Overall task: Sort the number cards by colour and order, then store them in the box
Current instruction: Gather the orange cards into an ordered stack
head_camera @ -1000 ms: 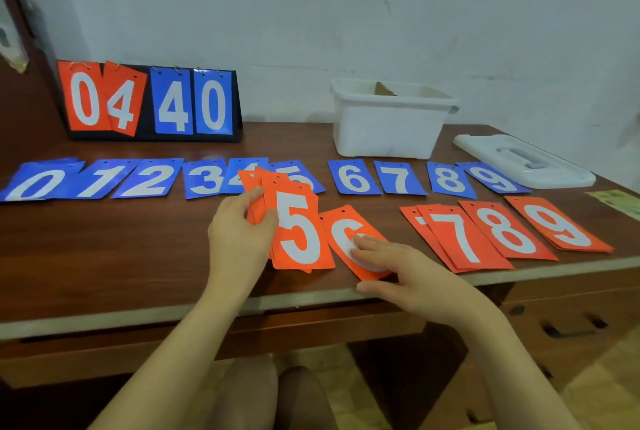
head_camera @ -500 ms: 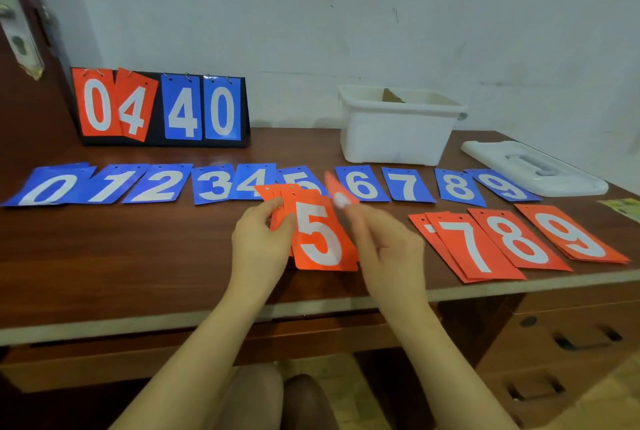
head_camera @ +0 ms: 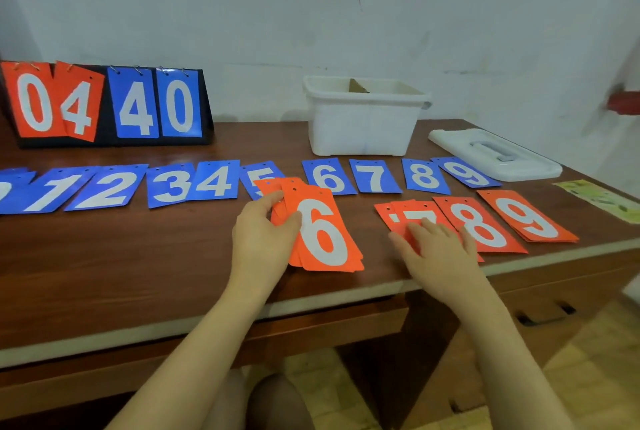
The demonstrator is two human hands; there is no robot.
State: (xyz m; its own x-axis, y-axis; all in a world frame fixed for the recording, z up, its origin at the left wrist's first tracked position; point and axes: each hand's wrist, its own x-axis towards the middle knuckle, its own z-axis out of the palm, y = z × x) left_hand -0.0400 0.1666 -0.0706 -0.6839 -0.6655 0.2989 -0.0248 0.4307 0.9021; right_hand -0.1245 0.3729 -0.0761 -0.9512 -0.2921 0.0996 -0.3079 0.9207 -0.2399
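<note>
Orange cards form a stack (head_camera: 322,239) in front of the white box (head_camera: 363,117), gripped by the left hand (head_camera: 263,239) with thumb and fingers clamped on its edge; a 6 now tops it where a 5 showed before. The right hand (head_camera: 440,249), which held that 6 half a second ago, now lies with fingers spread flat on the orange 7 cards (head_camera: 401,216), nearer than the box.

Blue 0 card (head_camera: 7,187) cut off; orange stack (head_camera: 277,201) hides blue 5 (head_camera: 261,175).

A scuffed white wall (head_camera: 381,13) rises behind the brown wooden desk (head_camera: 121,256); pale tiled floor (head_camera: 588,377) below.
</note>
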